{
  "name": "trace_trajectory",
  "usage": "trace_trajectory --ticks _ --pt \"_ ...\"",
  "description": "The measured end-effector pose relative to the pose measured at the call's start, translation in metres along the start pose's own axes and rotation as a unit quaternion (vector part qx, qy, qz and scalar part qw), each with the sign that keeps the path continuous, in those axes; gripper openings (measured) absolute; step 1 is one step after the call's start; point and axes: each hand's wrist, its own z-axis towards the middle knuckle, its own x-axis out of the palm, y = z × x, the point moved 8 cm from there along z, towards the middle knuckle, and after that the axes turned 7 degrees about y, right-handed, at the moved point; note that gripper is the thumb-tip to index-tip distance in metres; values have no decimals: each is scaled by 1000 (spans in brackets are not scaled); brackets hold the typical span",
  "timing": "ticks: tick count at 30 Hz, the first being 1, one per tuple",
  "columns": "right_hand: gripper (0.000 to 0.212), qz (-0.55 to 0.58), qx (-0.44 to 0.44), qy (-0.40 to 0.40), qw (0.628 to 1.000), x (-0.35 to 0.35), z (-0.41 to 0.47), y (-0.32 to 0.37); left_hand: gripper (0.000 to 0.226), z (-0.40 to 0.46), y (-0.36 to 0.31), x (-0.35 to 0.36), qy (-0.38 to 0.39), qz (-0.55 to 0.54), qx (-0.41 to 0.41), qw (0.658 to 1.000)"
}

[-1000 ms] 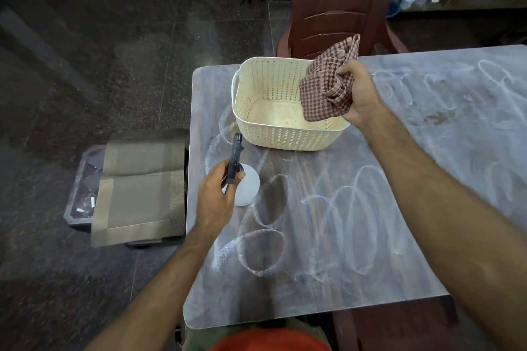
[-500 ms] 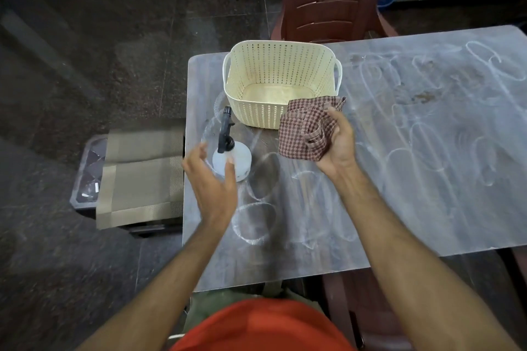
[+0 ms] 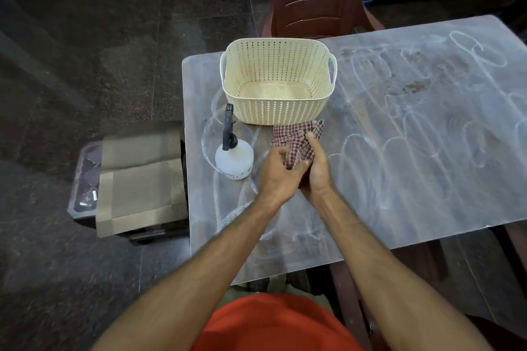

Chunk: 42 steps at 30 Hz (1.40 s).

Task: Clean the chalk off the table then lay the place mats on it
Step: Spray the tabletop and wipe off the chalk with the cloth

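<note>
Both hands, left and right, grasp cloth on chalked bench; sprayer at 9 o'clock, basket at 12.

Both hands, left hand and right hand, grip the checked cloth over the chalk-marked table.

The room is dim and the floor looks dark. The table shines softly. The edges look bent.
</note>
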Motion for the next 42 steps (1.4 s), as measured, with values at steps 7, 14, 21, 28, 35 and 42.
trace_trajectory --ticks 7,14,21,28,35,42 --pt "74 -80 -35 -1 996 15 -14 -17 6 14 -17 -17 45 -135 -4 990" --pt "53 -256 -20 90 962 23 -29 -25 15 27 -19 -28 73 -310 -101 942" --pt "25 -227 59 -80 969 -5 -30 -23 23 30 -2 -49 90 -98 -1 991" --pt "30 -53 95 -141 984 -16 -28 -29 39 -4 18 -40 106 228 299 921" --pt "27 33 95 -138 985 -7 -25 -29 90 -19 45 -23 100 493 410 760" --pt "39 52 70 -172 981 -8 -25 -39 59 -22 28 -23 47 446 470 760"
